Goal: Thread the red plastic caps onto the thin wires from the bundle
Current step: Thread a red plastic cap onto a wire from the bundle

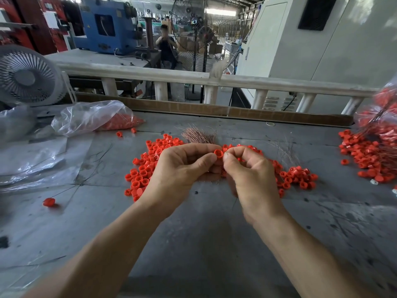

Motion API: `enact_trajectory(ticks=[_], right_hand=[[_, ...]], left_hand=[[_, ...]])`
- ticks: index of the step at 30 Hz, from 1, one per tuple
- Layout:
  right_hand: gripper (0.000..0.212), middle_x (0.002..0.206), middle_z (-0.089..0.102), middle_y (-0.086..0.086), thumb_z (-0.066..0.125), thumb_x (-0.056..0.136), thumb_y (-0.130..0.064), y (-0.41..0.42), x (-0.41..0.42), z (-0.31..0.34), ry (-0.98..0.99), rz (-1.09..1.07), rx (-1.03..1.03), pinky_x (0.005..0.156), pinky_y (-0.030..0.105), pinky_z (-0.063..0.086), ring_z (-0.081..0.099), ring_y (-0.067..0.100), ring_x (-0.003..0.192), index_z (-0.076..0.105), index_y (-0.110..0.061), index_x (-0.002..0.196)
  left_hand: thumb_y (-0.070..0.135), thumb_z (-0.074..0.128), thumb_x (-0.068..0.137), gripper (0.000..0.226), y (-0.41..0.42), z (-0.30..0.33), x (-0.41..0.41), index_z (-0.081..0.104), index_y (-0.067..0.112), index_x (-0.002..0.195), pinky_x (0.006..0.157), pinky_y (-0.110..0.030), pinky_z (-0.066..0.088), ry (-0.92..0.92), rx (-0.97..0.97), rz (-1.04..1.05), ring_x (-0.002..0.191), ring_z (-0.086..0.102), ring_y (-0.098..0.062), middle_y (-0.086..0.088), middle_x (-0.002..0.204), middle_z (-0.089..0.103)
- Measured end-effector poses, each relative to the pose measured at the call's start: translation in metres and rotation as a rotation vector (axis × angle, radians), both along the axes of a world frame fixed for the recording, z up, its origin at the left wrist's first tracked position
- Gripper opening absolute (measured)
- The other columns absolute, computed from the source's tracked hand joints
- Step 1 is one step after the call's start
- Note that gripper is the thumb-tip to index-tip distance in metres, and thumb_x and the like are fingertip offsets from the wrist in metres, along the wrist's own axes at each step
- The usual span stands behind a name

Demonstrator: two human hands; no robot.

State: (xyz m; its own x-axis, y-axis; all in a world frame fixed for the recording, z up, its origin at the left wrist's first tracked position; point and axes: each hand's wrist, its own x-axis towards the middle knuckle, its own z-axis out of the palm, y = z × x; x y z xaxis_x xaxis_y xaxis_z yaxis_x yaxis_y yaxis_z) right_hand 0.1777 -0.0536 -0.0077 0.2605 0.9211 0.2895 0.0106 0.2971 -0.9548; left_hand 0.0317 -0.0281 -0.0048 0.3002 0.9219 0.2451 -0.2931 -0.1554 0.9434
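At the centre of the frame the left hand (182, 166) pinches a single red cap (218, 153) between thumb and forefinger while its curled fingers also grip the wire bundle (198, 136), whose coppery ends fan out above the knuckles. The right hand (249, 168) meets it, fingers pinched together at the cap's edge; any wire there is too thin to see. Loose caps (144, 171) lie heaped on the grey worktop (204, 233) beneath both hands, and a clear bag (90, 117) of caps sits at upper left.
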Motion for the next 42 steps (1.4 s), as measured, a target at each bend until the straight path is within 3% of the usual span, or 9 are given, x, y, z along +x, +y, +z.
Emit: enact_trajectory(ticks=[6,20,24,29,31,34,38,40,42], right_hand=[[0.018,0.049,0.036,-0.008,0.063,0.093,-0.031,-0.001,0.006,0.001,0.160,0.198,-0.102,0.039,0.021,0.021,0.029,0.008,0.041,0.067,-0.027,0.076],[0.019,0.062,0.058,0.003,0.063,0.099,-0.022,-0.002,0.007,-0.004,0.093,0.161,-0.087,0.039,0.024,0.033,0.044,0.013,0.045,0.071,-0.019,0.082],[0.016,0.065,0.060,0.005,0.063,0.098,-0.018,-0.001,0.006,-0.005,0.193,0.199,-0.157,0.038,0.023,0.035,0.048,0.016,0.044,0.067,-0.014,0.083],[0.031,0.068,0.067,0.006,0.079,0.072,-0.039,-0.001,0.007,-0.005,0.140,0.290,-0.249,0.039,0.024,0.040,0.062,0.020,0.049,0.069,-0.014,0.086],[0.029,0.073,0.071,0.007,0.082,0.076,-0.038,-0.002,0.007,-0.006,0.108,0.302,-0.262,0.041,0.024,0.044,0.068,0.022,0.056,0.069,-0.015,0.087],[0.016,0.080,0.076,0.008,0.076,0.091,-0.029,0.000,0.011,-0.005,-0.018,0.251,-0.244,0.047,0.027,0.049,0.074,0.024,0.068,0.069,-0.014,0.087],[0.014,0.071,0.072,-0.009,0.073,0.093,-0.027,0.008,0.030,-0.008,-0.501,-0.093,-0.113,0.061,0.027,0.052,0.066,0.008,0.066,0.071,-0.022,0.079],[0.015,0.068,0.068,-0.014,0.073,0.090,-0.027,0.012,0.044,-0.008,-0.689,-0.315,-0.093,0.065,0.024,0.050,0.064,0.003,0.069,0.070,-0.024,0.076],[0.013,0.072,0.070,-0.011,0.072,0.089,-0.027,0.017,0.060,-0.008,-0.775,-0.476,-0.145,0.070,0.032,0.053,0.067,0.015,0.077,0.070,-0.022,0.077]], left_hand=[[0.021,0.072,0.084,0.021,0.010,-0.003,-0.006,0.078,0.012,0.102,0.076,-0.032,0.061,-0.040,-0.005,-0.003,0.083,0.072,-0.019,-0.010,0.090,0.076],[0.025,0.071,0.091,0.026,0.013,-0.007,-0.011,0.074,0.009,0.111,0.081,-0.041,0.061,-0.055,0.049,-0.047,0.090,0.072,-0.021,-0.022,0.111,0.073],[0.026,0.073,0.089,0.027,0.013,-0.007,-0.011,0.074,0.009,0.110,0.078,-0.033,0.061,-0.096,0.024,-0.061,0.089,0.074,-0.020,-0.019,0.114,0.074],[0.028,0.074,0.086,0.027,0.015,-0.006,-0.011,0.075,0.010,0.106,0.073,-0.029,0.061,-0.115,-0.012,-0.064,0.087,0.075,-0.022,-0.021,0.112,0.074],[0.028,0.075,0.085,0.027,0.015,-0.006,-0.011,0.076,0.011,0.105,0.074,-0.029,0.061,-0.110,-0.030,-0.068,0.086,0.075,-0.022,-0.021,0.112,0.074],[0.030,0.078,0.081,0.031,0.017,-0.006,-0.012,0.076,0.010,0.104,0.074,-0.031,0.061,-0.124,-0.064,-0.059,0.086,0.075,-0.023,-0.022,0.108,0.075],[0.031,0.080,0.078,0.043,0.018,-0.006,-0.011,0.072,0.004,0.109,0.083,-0.046,0.057,-0.110,-0.096,-0.016,0.088,0.075,-0.027,-0.023,0.105,0.074],[0.026,0.078,0.081,0.040,0.018,-0.006,-0.011,0.069,0.000,0.110,0.077,-0.036,0.061,-0.132,-0.098,-0.013,0.088,0.074,-0.028,-0.023,0.103,0.074],[0.021,0.074,0.084,0.035,0.017,-0.006,-0.010,0.068,-0.002,0.110,0.075,-0.031,0.061,-0.142,-0.101,-0.015,0.087,0.072,-0.028,-0.023,0.101,0.074]])
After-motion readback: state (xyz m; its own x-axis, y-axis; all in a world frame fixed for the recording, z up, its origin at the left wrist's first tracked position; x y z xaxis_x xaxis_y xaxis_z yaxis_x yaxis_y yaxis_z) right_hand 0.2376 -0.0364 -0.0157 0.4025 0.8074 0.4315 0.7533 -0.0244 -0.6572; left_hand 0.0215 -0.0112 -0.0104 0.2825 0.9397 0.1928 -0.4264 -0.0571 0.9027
